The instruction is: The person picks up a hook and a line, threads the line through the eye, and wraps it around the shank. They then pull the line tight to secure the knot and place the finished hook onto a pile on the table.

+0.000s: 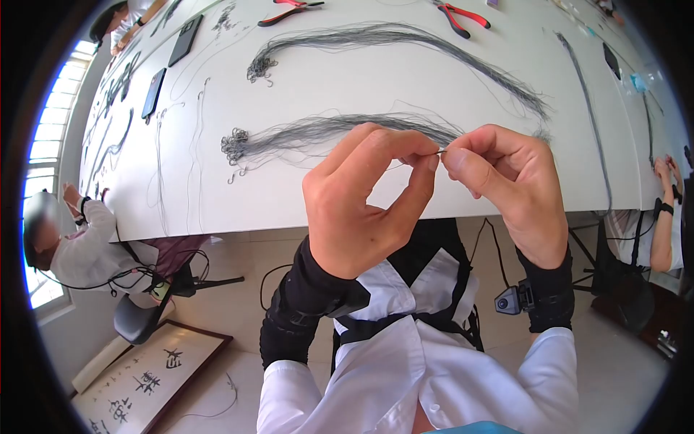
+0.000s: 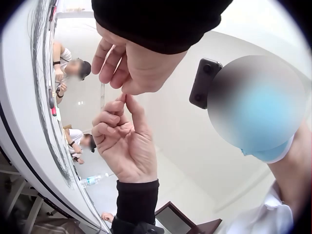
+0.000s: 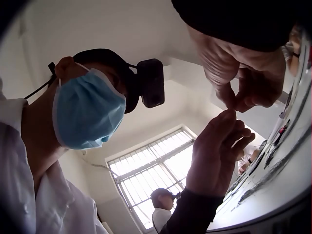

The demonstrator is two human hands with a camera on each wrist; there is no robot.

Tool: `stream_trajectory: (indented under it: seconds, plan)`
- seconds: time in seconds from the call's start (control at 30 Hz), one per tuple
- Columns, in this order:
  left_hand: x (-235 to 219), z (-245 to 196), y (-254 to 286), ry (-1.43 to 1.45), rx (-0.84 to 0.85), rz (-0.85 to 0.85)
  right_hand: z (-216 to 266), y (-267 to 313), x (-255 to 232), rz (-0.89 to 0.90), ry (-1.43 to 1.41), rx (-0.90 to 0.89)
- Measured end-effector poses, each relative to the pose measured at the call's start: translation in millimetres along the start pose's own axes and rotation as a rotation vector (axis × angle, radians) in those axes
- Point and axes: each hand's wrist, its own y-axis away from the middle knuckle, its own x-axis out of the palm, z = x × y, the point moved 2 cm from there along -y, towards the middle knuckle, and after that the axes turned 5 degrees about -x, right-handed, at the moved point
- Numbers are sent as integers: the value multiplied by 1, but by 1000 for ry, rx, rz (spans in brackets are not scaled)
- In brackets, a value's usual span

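Observation:
In the head view my left hand (image 1: 365,199) and right hand (image 1: 524,188) meet fingertip to fingertip over the table's near edge. Between them, thumb and forefinger of each pinch a tiny thin dark piece (image 1: 441,152); its kind cannot be told. Behind the hands lies a bundle of fine grey lines (image 1: 318,132), with a clump of small hooks (image 1: 234,145) at its left end. A second bundle of grey lines (image 1: 390,32) curves farther back, hooks (image 1: 260,69) at its left end too. Both wrist views show the pinching fingertips close together, the held piece mostly hidden.
Red-handled pliers (image 1: 455,18) and another red-handled pair (image 1: 289,11) lie at the back of the white table (image 1: 405,79). Two phones, one a dark phone (image 1: 153,94), lie left. Loose lines (image 1: 200,145) trail nearby; a long strand (image 1: 589,108) runs right. Other people sit around.

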Motion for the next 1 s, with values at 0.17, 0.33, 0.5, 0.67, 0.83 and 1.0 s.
stream_trajectory:
  seconds: [0.17,0.33,0.5,0.67,0.83,1.0]
  plan:
    - [6,2,0,20,5,13,-2,3,-3,-13,-41,12]
    - [8,4,1,63,-40,69,-10,4,-3,-31,-16,-64]
    - [9,7,4,225,-196,128,-13,4,-3,-47,53,-189]
    - [9,6,3,291,-229,145,-20,4,-3,-68,148,-329]
    - [7,9,2,229,-138,150,-20,5,-1,-70,150,-325]
    - [10,8,0,84,32,25,-19,7,1,-61,76,-229]
